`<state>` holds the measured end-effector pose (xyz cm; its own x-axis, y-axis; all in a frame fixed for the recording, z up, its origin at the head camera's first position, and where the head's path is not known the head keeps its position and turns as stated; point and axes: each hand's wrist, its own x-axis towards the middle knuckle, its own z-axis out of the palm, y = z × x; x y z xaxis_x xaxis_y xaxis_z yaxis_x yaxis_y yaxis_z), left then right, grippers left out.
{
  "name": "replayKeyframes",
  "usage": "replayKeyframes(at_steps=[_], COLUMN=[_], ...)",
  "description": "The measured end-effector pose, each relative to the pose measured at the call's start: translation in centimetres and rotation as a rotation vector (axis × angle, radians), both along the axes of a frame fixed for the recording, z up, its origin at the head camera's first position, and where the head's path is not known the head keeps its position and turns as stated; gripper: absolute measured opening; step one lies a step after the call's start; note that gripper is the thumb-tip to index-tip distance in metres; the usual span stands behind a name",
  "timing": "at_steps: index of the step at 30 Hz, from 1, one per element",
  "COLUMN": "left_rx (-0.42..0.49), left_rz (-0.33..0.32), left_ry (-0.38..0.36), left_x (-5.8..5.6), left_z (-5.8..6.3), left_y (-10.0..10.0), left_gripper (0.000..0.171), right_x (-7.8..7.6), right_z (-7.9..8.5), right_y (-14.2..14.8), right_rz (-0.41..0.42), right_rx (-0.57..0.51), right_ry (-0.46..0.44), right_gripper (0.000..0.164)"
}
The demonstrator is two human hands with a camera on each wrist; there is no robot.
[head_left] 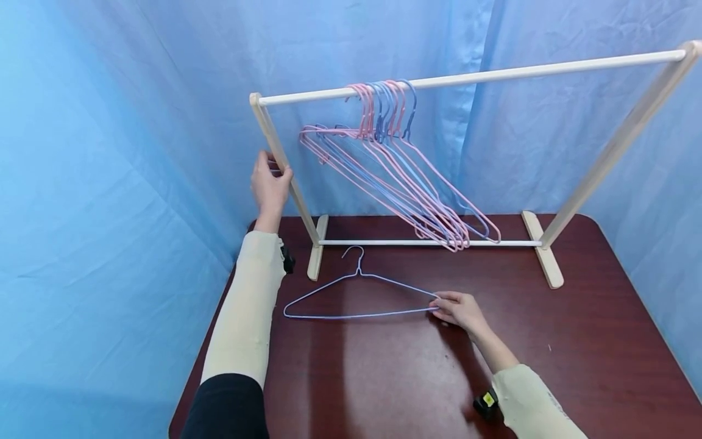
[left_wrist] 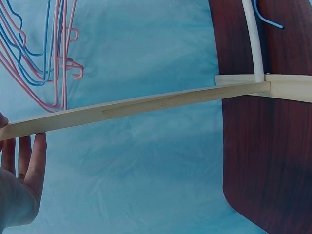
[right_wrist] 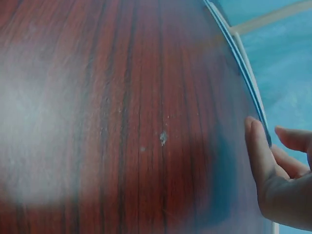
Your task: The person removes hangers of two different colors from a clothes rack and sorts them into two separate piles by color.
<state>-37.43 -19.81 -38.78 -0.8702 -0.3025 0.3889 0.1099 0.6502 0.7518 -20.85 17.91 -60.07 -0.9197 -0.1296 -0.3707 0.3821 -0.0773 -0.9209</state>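
In the head view my left hand [head_left: 271, 189] grips the left wooden post [head_left: 301, 207] of a clothes rack, thumb on one side and fingers on the other. The left wrist view shows several fingers [left_wrist: 35, 163] against the post's edge. Low over the table, my right hand [head_left: 460, 311] pinches a blue-violet wire hanger [head_left: 359, 268] by its right corner. The hanger's hook points up toward the rack. From the right wrist, the thumb and fingers of the right hand [right_wrist: 282, 180] show at the hanger's end [right_wrist: 248, 78].
Several pink and blue hangers [head_left: 368, 116] hang bunched on the rack's white top rail [head_left: 537, 68], left of its middle. A lower white rail [head_left: 510, 243] joins the wooden feet [head_left: 548, 268]. The rack stands on a dark red wooden table [head_left: 384, 390], with blue curtains [head_left: 137, 183] around it.
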Motion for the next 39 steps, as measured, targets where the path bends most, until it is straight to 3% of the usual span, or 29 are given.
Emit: replayKeyframes(at_steps=[5, 8, 10, 18, 28, 39], left_rx=[-0.006, -0.003, -0.005, -0.021, -0.013, -0.001], left_rz=[-0.011, -0.011, -0.01, -0.003, -0.002, -0.006], left_ry=[0.013, 0.022, 0.029, 0.031, 0.02, 0.017], left_x=[-0.4, -0.5, -0.6, -0.5, 0.0, 0.0], left_z=[0.4, 0.6, 0.7, 0.6, 0.1, -0.1], left_y=[0.2, 0.2, 0.2, 0.1, 0.0, -0.1], left_gripper=[0.026, 0.025, 0.025, 0.027, 0.027, 0.028], right_x=[-0.2, -0.2, -0.2, 0.2, 0.8, 0.9], right_z=[0.3, 0.3, 0.3, -0.5, -1.0, -0.9], right_y=[-0.3, -0.5, -0.6, -1.0, -1.5, -1.1], right_rz=[0.074, 0.094, 0.097, 0.115, 0.134, 0.104], right_rx=[0.352, 0.614, 0.733, 0.992, 1.123, 1.099], right_ry=[0.164, 0.263, 0.32, 0.439, 0.466, 0.528], right_gripper=[0.053, 0.049, 0.044, 0.038, 0.034, 0.027])
